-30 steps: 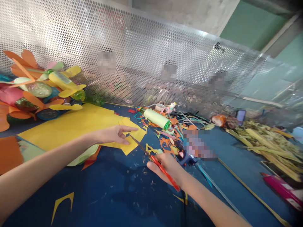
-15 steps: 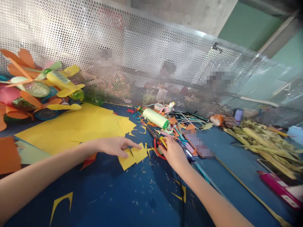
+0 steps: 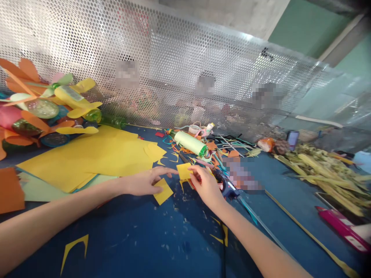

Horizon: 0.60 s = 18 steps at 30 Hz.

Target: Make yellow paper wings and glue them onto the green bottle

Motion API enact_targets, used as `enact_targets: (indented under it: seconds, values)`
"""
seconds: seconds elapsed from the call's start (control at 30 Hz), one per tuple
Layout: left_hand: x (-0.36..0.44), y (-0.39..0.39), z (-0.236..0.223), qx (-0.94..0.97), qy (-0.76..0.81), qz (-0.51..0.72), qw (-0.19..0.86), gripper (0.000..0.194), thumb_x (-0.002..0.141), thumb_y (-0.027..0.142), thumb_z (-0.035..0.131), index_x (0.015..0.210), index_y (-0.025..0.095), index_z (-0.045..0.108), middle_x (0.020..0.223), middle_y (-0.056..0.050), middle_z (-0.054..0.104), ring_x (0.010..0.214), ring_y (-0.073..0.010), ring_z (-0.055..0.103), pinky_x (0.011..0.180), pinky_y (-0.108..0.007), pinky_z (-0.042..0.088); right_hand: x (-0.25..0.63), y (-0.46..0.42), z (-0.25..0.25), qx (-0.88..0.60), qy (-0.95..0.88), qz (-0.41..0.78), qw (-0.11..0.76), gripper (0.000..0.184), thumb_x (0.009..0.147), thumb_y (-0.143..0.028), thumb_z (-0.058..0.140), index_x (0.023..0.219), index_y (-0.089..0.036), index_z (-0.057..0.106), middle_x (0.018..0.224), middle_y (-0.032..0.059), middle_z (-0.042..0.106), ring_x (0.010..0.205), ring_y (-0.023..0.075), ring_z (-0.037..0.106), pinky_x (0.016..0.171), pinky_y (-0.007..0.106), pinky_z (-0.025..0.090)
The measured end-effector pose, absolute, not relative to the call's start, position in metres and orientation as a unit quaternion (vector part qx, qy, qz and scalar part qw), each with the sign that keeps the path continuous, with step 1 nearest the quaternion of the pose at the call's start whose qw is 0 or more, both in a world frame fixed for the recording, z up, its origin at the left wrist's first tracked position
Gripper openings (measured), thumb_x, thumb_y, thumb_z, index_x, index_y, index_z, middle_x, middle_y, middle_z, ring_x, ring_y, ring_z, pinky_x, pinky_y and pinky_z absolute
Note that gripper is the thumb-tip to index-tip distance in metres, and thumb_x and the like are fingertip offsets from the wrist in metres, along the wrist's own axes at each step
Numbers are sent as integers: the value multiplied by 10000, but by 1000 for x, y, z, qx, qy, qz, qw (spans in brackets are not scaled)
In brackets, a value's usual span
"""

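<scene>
Pinching the upper square (image 3: 183, 171) by its right edge between thumb and fingers of the right grip (image 3: 206, 186); holding it just above the bench (image 3: 139, 235), near the middle of the view. Touching the lower square (image 3: 164, 192) with the left grip (image 3: 145, 181), thumb lying over its left corner, forefinger reaching out toward the upper square; being unable to tell whether pinching the lower square or only pressing on it. Being unable to tell, too, whether touching the upper square with that forefinger or stopping just beside it. Noting both squares as yellow, lying apart, the lower one nearer the wearer.

Recording scissors (image 3: 182, 158) on the bench at the right grip, mostly hidden behind it. Observing yellow sheets (image 3: 98, 154) spreading beyond the left forearm, with an orange sheet (image 3: 11, 191) at the far left and paper flowers (image 3: 77, 102) crowding behind. Listing a green bottle (image 3: 189, 143) lying on its side in pale paper beyond the squares, just beside scattered scraps (image 3: 214, 146). Locating a husk pile (image 3: 327, 177) at the far right, a magenta box (image 3: 342, 227) lying near it. Finding a perforated screen (image 3: 179, 58) standing along the back, with people showing dimly through it. Noting a curved offcut (image 3: 72, 245) lying at lower left.
</scene>
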<state>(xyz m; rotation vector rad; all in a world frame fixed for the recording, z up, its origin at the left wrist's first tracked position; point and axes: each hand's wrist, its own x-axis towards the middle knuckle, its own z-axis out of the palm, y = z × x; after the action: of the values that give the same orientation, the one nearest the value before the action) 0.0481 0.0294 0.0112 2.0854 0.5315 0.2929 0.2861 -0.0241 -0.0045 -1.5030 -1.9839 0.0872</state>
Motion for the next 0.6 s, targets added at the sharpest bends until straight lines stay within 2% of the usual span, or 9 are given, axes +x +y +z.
enact_targets:
  seconds: [0.07, 0.17, 0.3, 0.4, 0.6]
  values:
    - [51, 28, 8, 845, 232, 146, 459, 602, 732, 153, 516, 1286, 318, 347, 1067, -34, 499, 777, -132, 483, 665, -261, 409, 293, -20, -7, -586, -751, -48, 302, 231, 815, -177, 480, 1033, -190, 556, 1125, 121, 532, 1073, 271, 485, 881, 447, 413]
    - [55, 29, 2, 841, 239, 173, 453, 568, 715, 157, 556, 1238, 308, 393, 1018, -26, 506, 888, -164, 482, 758, -306, 425, 292, -21, -7, -578, -760, -108, 278, 239, 815, -185, 486, 1027, -214, 591, 1291, 113, 406, 1192, 304, 378, 948, 497, 353]
    - [57, 30, -7, 838, 256, 190, 443, 513, 704, 168, 584, 1180, 294, 437, 1037, -27, 496, 871, -160, 489, 779, -316, 436, 276, -32, -3, -513, -811, -48, 276, 195, 842, -173, 462, 970, -238, 595, 1196, 71, 503, 1129, 234, 450, 947, 437, 379]
    - [58, 31, -12, 823, 246, 206, 470, 439, 719, 174, 581, 1129, 256, 446, 944, -14, 502, 859, -151, 492, 768, -298, 433, 265, -40, -2, -469, -838, 40, 276, 144, 819, -198, 528, 955, -225, 568, 1095, 55, 559, 1063, 187, 494, 921, 361, 409]
    - [59, 36, -19, 799, 253, 216, 501, 358, 738, 212, 594, 1064, 221, 446, 794, 20, 535, 752, -130, 514, 711, -282, 417, 259, -46, -4, -433, -851, 142, 261, 231, 788, -258, 593, 1013, -233, 549, 1014, 44, 594, 985, 195, 521, 869, 371, 418]
